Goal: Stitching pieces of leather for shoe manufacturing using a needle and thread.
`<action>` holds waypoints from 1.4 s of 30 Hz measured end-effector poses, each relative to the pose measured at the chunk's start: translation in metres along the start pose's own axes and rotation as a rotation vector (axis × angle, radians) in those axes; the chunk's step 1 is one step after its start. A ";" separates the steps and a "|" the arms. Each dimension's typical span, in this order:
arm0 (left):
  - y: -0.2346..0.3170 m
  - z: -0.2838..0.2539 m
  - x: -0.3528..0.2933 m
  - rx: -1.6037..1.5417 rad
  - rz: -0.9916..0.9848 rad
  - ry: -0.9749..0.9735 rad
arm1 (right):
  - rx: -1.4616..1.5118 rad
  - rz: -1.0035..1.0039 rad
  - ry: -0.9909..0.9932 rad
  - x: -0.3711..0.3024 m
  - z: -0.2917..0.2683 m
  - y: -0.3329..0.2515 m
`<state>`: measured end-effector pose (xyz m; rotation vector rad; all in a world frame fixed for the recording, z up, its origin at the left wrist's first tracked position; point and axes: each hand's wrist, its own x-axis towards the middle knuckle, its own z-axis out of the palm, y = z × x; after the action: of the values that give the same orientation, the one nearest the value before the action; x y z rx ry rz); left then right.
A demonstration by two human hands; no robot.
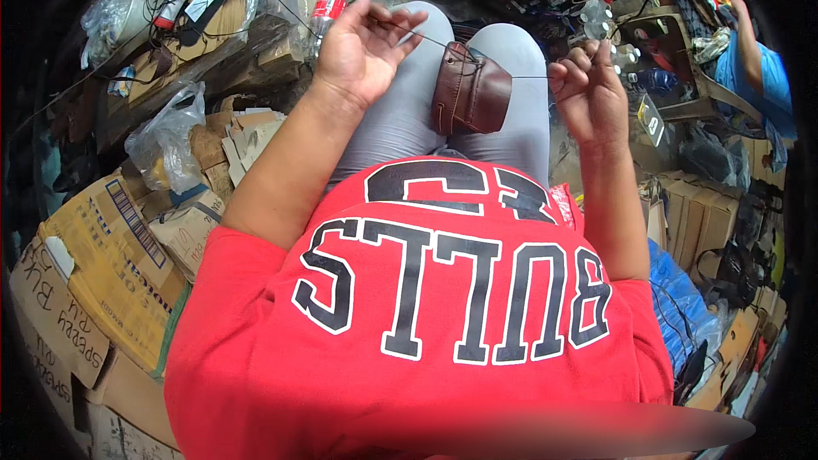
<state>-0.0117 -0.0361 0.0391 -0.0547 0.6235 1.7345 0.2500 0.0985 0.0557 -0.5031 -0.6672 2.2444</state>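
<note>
A dark brown leather piece [473,92], stitched along its edges and shaped like part of a shoe upper, rests between my knees on my grey trousers [388,111]. A thin dark thread [430,37] runs taut from its top edge to my left hand [362,55], where it passes between the curled fingers. On the other side, my right hand [590,89] is raised with its fingers pinched on the thread's other stretch [530,77]. Both hands are apart from the leather itself, one to each side of it. Any needle is too small to make out.
A red-capped bottle [328,7] stands beyond my left hand. Cardboard boxes [119,247] and a clear plastic bag [170,140] crowd the left. Several white-capped bottles [626,55] stand near a wooden frame [694,77] at right. Another person's arm [745,43] shows at far right.
</note>
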 end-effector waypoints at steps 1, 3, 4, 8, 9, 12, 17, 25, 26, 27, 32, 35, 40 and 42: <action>-0.001 0.002 0.003 -0.060 0.056 0.013 | -0.003 0.023 -0.015 0.000 -0.002 -0.005; 0.005 0.003 0.007 -0.108 0.012 -0.077 | -0.119 0.025 0.051 -0.003 -0.005 -0.021; 0.008 0.002 0.009 -0.138 -0.044 -0.223 | -0.198 0.077 0.069 -0.006 -0.007 -0.028; 0.015 -0.013 0.014 0.100 0.088 0.083 | -0.301 -0.089 -0.101 -0.020 -0.029 -0.083; 0.016 -0.017 0.014 0.096 -0.054 -0.194 | -0.331 -0.089 -0.019 -0.023 -0.041 -0.088; 0.025 -0.022 0.021 0.174 0.033 -0.199 | -0.405 0.029 0.268 -0.035 -0.070 -0.095; 0.109 -0.008 0.005 0.487 0.234 -0.420 | -1.691 -0.180 0.525 -0.035 -0.056 -0.079; 0.124 0.018 0.003 0.556 0.565 -0.104 | -1.328 0.244 0.038 -0.016 0.029 0.026; 0.117 0.018 0.006 0.428 0.549 -0.141 | -1.307 0.239 -0.018 -0.013 0.031 0.033; 0.113 0.020 0.010 0.404 0.505 -0.123 | -1.329 0.214 -0.004 -0.012 0.032 0.036; 0.068 0.023 0.011 1.355 0.493 -0.285 | -1.192 0.221 0.078 -0.012 0.023 0.037; 0.030 0.021 0.006 1.606 0.465 -0.366 | -1.104 0.196 0.125 -0.016 0.018 0.039; 0.005 0.022 0.004 1.686 0.571 -0.550 | -1.099 0.209 0.124 -0.016 0.017 0.041; 0.004 0.025 0.006 1.747 0.650 -0.609 | -1.089 0.201 0.144 -0.016 0.018 0.041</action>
<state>-0.0096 -0.0203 0.0597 1.9430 1.5384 1.0814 0.2289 0.0561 0.0478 -1.2647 -1.8093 1.8105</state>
